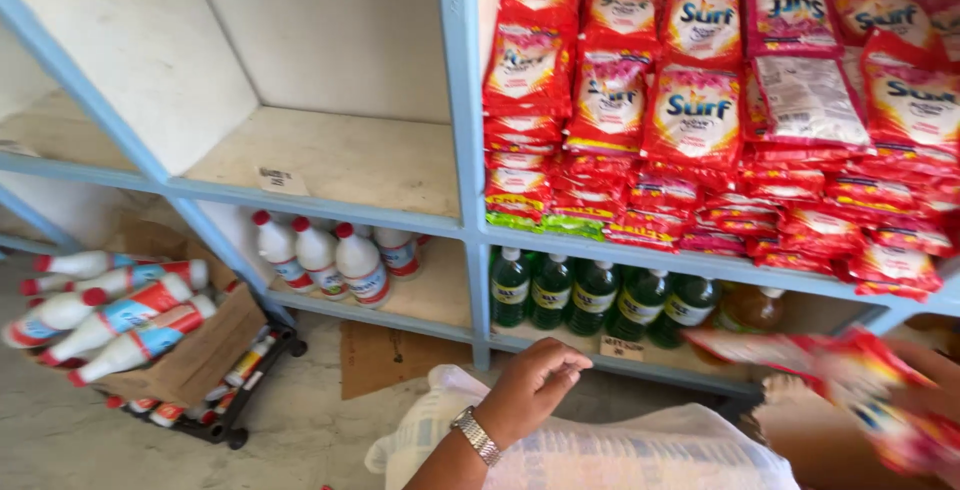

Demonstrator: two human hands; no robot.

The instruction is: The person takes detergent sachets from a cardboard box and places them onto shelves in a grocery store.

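Head view: red sachets (860,380), blurred, sit in the right hand (935,395), whose grip I cannot tell, just below the blue shelf (640,255) stacked with more red packets (700,120). Left hand (535,385), fingers curled, rests on a clear plastic bag (620,450); green bottles (590,295) stand under the shelf, white bottles (320,255) to their left

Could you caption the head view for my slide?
Left hand over a white bag, right hand holding red sachets.
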